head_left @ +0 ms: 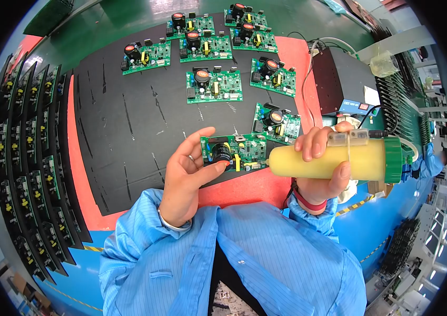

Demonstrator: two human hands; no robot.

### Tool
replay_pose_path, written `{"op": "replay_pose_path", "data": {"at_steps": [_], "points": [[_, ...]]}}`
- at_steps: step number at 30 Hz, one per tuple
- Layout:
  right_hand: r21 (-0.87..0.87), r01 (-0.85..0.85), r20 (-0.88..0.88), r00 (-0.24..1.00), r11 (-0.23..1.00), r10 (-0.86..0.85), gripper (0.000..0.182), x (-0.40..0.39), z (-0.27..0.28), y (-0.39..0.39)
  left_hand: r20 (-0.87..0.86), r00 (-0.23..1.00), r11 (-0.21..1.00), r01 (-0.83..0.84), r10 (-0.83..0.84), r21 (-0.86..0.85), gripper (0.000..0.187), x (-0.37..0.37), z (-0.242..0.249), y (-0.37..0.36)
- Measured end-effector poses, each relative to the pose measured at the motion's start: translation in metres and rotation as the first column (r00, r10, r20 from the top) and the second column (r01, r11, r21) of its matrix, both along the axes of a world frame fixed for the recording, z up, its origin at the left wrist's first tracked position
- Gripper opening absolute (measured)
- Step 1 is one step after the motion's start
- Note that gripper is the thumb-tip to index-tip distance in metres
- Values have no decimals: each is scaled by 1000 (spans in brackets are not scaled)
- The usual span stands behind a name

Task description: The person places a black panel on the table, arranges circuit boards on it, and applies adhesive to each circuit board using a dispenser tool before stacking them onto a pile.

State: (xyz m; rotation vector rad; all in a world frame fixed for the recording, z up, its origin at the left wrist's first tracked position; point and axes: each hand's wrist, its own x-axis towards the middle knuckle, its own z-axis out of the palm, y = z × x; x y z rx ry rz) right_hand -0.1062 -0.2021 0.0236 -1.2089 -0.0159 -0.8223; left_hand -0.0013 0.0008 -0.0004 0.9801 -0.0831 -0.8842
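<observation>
My left hand (184,176) grips a green circuit board (253,149) by its left end, thumb over the large black capacitor and fingers along the far edge. A big glue syringe (366,164), filled with something pale yellow and closed by a green cap, lies across my right hand (314,190). Those fingers wrap over its top, and the thumb presses from below near a clear block strapped to the barrel. The nozzle points left, its tip right at the board's right edge.
Several more boards (214,85) lie across the black mat (113,137), one (277,124) just beyond the held board. A black control box (342,79) with cables stands at the right. Racks of boards (28,174) line the left side.
</observation>
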Motion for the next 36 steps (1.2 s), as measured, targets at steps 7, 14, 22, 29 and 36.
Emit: {"op": "replay_pose_path", "data": {"at_steps": [7,14,22,29,36], "points": [[76,41,29,999,996,-43,62,-4,-4,2,-78,995,998,-58,58,0,57,-1,2,-2],[182,3,173,984,983,-35,55,-10,4,-3,1,972,967,-234,235,-104,46,42,40,16],[128,-25,134,991,991,8,58,-6,2,-5,382,728,787,-348,569,-510,45,161,177,40],[162,11,127,991,987,-32,49,-2,1,-6,818,455,681,-724,353,109,28,311,259,175],[92,43,54,997,995,-48,45,4,17,-5,922,310,55,-951,232,305,53,403,287,392]]}}
